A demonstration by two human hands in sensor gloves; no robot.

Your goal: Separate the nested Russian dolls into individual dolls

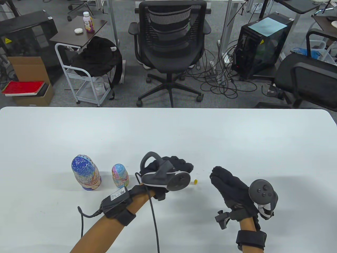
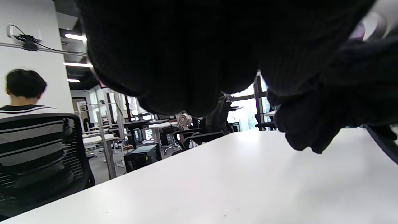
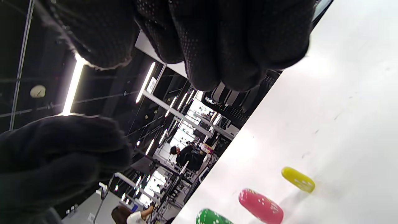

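A large blue-topped doll (image 1: 86, 172) and a medium pastel doll (image 1: 120, 175) stand at the left of the white table (image 1: 168, 131). A tiny yellow doll (image 1: 195, 181) stands just right of my left hand (image 1: 181, 166). That hand hovers palm down, its fingers (image 2: 307, 137) loosely curled with nothing in them. The right wrist view shows the yellow doll (image 3: 298, 179), a red doll (image 3: 260, 206) and a green doll (image 3: 213, 217) standing in a row; my left hand hides the red and green ones in the table view. My right hand (image 1: 219, 175) is open and empty, to the right of the yellow doll.
The table's far edge borders an office floor with a black swivel chair (image 1: 169, 47), a white cart (image 1: 84, 73) and computer towers (image 1: 263, 44). The left arm's cable (image 1: 154, 218) trails over the near part of the table.
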